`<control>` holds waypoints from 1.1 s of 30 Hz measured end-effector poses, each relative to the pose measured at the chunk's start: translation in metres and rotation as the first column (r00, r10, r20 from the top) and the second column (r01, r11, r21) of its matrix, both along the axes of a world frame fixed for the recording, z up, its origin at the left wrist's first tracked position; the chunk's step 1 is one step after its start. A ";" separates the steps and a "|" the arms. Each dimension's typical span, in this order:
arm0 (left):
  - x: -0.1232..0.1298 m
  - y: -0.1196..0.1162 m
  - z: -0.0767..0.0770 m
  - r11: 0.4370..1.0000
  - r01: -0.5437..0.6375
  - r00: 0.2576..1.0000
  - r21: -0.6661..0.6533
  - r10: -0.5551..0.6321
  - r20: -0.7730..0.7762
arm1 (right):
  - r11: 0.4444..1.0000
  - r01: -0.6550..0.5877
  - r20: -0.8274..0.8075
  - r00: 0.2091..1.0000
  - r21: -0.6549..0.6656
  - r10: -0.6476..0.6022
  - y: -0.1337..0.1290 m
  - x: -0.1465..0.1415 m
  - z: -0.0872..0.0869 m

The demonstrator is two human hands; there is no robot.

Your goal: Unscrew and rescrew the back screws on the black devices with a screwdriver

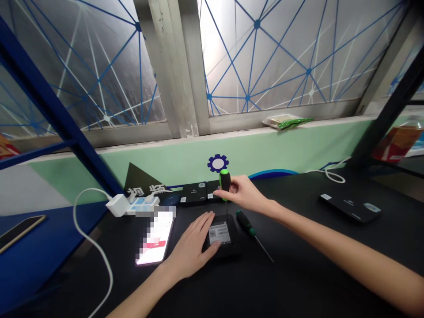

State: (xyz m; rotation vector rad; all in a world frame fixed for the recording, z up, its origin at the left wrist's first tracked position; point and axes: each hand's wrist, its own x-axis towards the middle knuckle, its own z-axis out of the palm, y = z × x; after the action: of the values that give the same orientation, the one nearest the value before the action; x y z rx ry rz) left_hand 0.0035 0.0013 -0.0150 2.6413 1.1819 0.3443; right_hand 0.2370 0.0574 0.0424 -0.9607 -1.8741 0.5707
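Note:
My right hand (243, 192) grips the handle of a black and green screwdriver (225, 179), which stands upright with its thin shaft pointing down at the far edge of a black device (233, 234). Whether the tip touches a screw is too small to tell. My left hand (194, 245) lies on the left side of that device, fingers stretched forward and the thumb over its white label (219, 234). A second screwdriver (247, 224), with a dark green handle, lies just right of the device, its shaft pointing toward the front right.
Left of my left hand lies a lit phone (159, 238). Behind are a white power strip (142, 205) with a charger (118, 205) and black boxes (194, 193). Another black device (350, 207) is at the right; a second phone (21, 232) is far left.

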 end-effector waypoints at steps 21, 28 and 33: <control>0.002 0.017 -0.001 0.999 0.026 0.993 -0.040 -0.022 0.113 | 0.890 -0.358 -0.320 0.910 -0.284 0.264 -0.009 0.015 -0.021; -0.001 0.018 -0.002 0.998 0.016 0.995 -0.058 -0.011 0.096 | 0.866 -0.402 -0.397 0.877 -0.297 0.271 -0.007 0.012 -0.029; -0.004 0.017 0.001 0.997 0.012 0.996 -0.072 -0.005 0.090 | 0.858 -0.406 -0.488 0.844 -0.314 0.221 -0.007 0.009 -0.034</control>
State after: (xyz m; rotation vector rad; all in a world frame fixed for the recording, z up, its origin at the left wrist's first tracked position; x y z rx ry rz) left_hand -0.0007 0.0184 -0.0142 2.5400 1.1332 0.4060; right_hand 0.2459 0.0507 0.0088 -0.6888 -1.5309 1.3151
